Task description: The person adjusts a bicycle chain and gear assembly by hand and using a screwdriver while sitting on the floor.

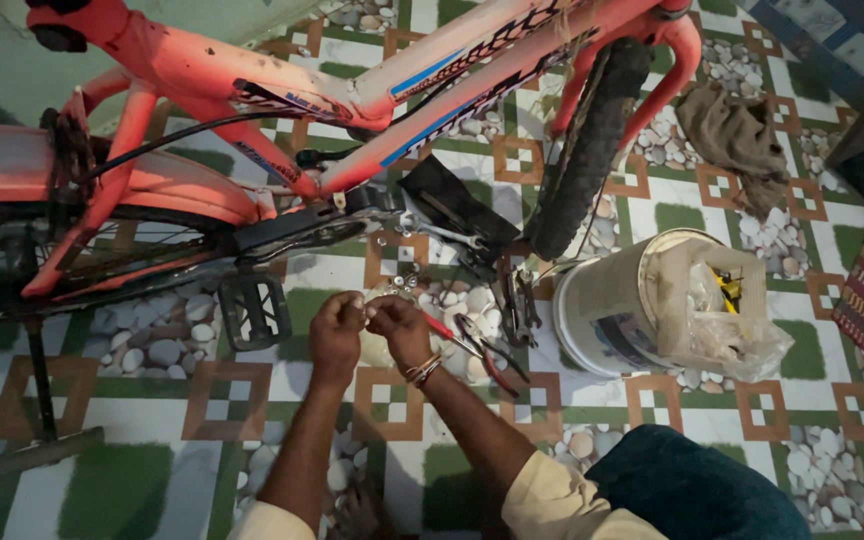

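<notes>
Pinching something too small to identify, left hand [337, 322] and right hand [397, 325] meet.

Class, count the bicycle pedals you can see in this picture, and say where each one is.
1: a black pedal near the floor below the orange bicycle frame, left of the person's left hand. The opposite pedal may be hidden behind the frame.

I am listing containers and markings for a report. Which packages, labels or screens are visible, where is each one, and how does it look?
White plastic bucket: on the floor right of the hands, round, with a dark label patch on its side.
Clear plastic bag: lying in the bucket's mouth, crumpled, with yellow items inside.
Frame decals: on the red bicycle's tubes, blue, white and black stripes.
No screens.
</notes>
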